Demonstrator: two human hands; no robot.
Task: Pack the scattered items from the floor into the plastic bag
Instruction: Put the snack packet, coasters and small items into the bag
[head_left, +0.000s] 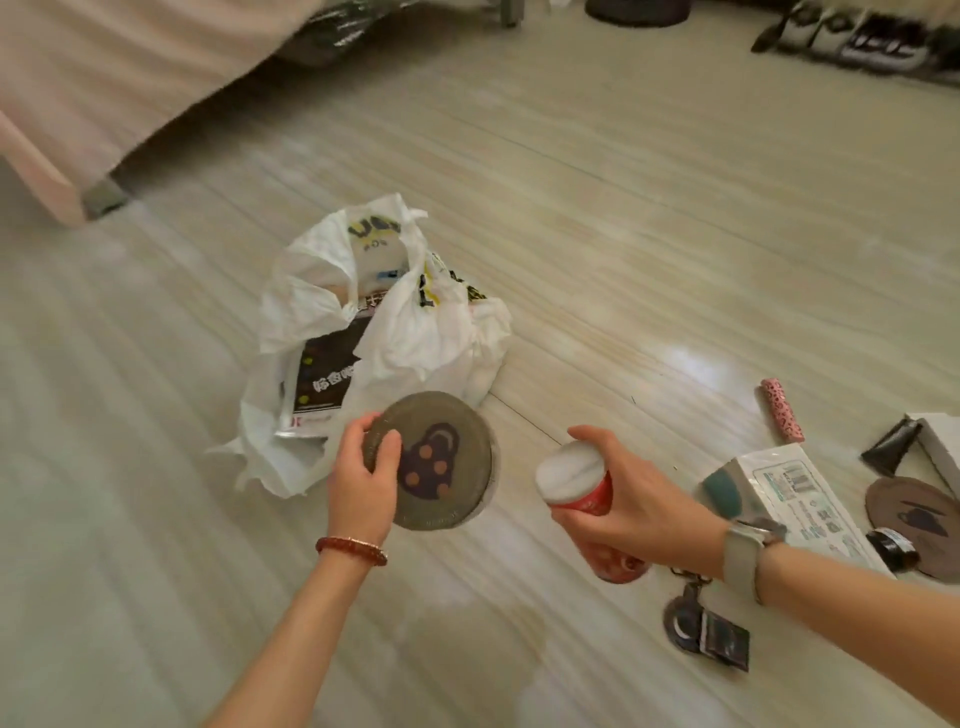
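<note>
Plastic bag (415, 332) w/ dark packet (324, 382) (open-topped)

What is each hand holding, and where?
Left hand grips the round coaster by its left edge; right hand wraps the red can around its side.

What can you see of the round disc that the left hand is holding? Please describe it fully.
The round disc is flat and grey-brown, with a dark purple heart-like figure carrying orange-brown dots on its face. It looks like a thin mat or coaster; the material is unclear. The left hand grips its left edge, thumb on top, holding it tilted above the floor, just in front of the white plastic bag.
</note>
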